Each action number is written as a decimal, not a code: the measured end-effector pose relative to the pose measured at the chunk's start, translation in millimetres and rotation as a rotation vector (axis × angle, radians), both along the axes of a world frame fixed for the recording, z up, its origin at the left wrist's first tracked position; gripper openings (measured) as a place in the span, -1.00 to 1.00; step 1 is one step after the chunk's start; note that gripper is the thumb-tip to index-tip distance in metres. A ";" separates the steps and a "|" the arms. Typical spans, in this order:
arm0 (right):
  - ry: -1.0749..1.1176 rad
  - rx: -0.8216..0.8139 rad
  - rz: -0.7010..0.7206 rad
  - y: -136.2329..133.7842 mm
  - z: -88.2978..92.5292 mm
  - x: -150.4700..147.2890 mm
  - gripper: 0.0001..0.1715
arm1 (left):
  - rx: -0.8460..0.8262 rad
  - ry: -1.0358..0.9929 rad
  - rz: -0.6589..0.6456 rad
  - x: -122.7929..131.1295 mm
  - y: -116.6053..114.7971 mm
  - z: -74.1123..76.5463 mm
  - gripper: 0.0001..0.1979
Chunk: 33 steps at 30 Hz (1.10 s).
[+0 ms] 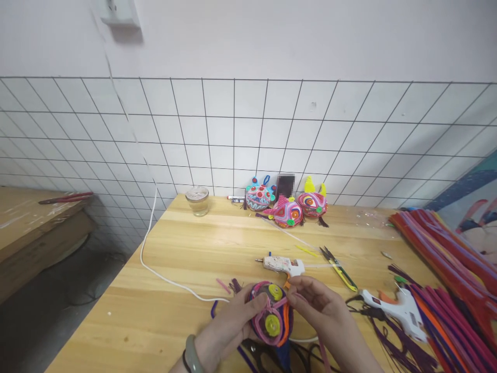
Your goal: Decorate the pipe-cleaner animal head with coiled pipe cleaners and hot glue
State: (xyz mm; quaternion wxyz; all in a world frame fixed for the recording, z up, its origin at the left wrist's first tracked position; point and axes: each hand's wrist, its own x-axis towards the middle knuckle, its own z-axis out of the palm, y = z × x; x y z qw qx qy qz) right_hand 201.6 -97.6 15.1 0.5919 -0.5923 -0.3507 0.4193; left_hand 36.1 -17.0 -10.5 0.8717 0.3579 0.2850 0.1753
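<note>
My left hand [229,329], with a grey bangle on the wrist, is wrapped round a small round craft head [271,315] made of purple, pink and orange pipe cleaners with two yellow-green eyes. My right hand [320,305] pinches a pink pipe cleaner strand at the head's upper right edge. Both hands hold the piece just above the wooden table [186,259], near its front edge.
A white glue gun [282,264] lies behind the hands, and a second glue gun [399,310] to the right. Snips [338,267], three finished pipe-cleaner heads [286,205], a glass jar [198,200], a white cable [155,269] and piles of pipe cleaners [446,269] at right.
</note>
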 end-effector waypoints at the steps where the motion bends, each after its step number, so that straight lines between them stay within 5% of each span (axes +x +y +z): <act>1: 0.009 -0.001 0.010 0.0 0.1 0.5 -0.72 | 0.002 -0.003 -0.004 -0.3 0.0 -0.3 -0.46; 7: -0.005 -0.019 -0.005 0.5 5.2 -0.2 -0.69 | 0.016 -0.008 0.002 -0.6 -1.2 2.6 -0.58; 18: 0.007 0.032 -0.150 0.1 -0.3 -17.5 -0.63 | 0.001 0.041 0.007 0.3 0.1 8.4 -0.44; 33: 0.021 0.015 -0.114 0.9 -1.4 -20.2 -0.58 | 0.002 0.033 0.074 2.7 -0.7 7.3 -0.48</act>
